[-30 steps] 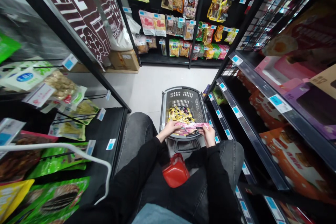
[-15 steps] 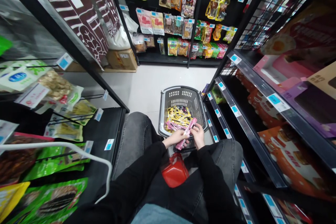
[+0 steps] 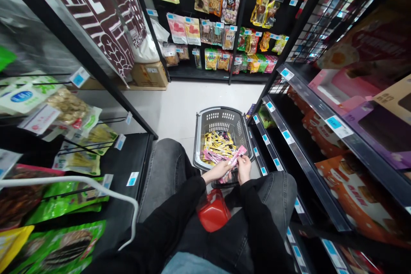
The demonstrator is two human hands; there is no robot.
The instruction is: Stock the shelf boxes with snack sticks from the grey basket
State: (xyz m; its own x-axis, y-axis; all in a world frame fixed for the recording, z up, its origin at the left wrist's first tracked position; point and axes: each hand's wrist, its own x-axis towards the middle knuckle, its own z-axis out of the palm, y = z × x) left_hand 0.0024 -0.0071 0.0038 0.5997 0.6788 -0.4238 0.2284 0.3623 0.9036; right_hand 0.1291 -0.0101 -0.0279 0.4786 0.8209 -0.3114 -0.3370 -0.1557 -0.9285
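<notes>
Over the near rim of a grey shopping basket (image 3: 195,137), my left hand (image 3: 221,170) is closed around several slim pink snack packets (image 3: 236,156). The fingers of my right hand (image 3: 244,167) pinch at the same pink packets near their upper end, so both hands touch the bunch. Inside the basket lies a pile of yellow stick packets (image 3: 221,142), with more pink ones at its near left side. Between my legs, below my hands, is a red container (image 3: 213,212); its upper part is partly hidden.
Dark shelves with price tags (image 3: 287,136) run close along my right. On my left, bagged snacks (image 3: 70,107) hang on hooks, and a white curved rod (image 3: 96,185) crosses low. A rack of snack bags (image 3: 210,30) and a cardboard box (image 3: 149,74) stand beyond the basket.
The pink packets have shifted slightly to the right and tilted more level between my hands. My right hand has lowered a little and its fingers are drawn in closer. The basket stays put.
</notes>
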